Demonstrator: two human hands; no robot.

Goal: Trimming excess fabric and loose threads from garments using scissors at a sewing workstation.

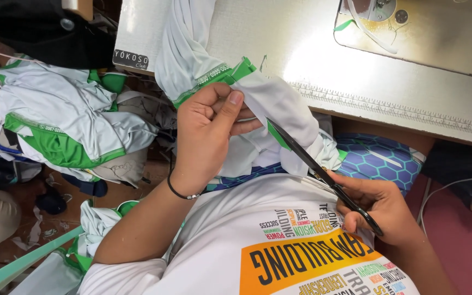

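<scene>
White-and-green garment: draped off sewing table edge, bunched over lap. Pinched in left hand. Black scissors: gripped by right hand, blades at green trim. Garment pile left; floor crowded.

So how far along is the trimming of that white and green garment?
Done: white and green garments lie heaped beside the person. In hand: the left hand pinches a white and green garment while the right hand works black scissors at its green edge. What is left cannot be told.
</scene>
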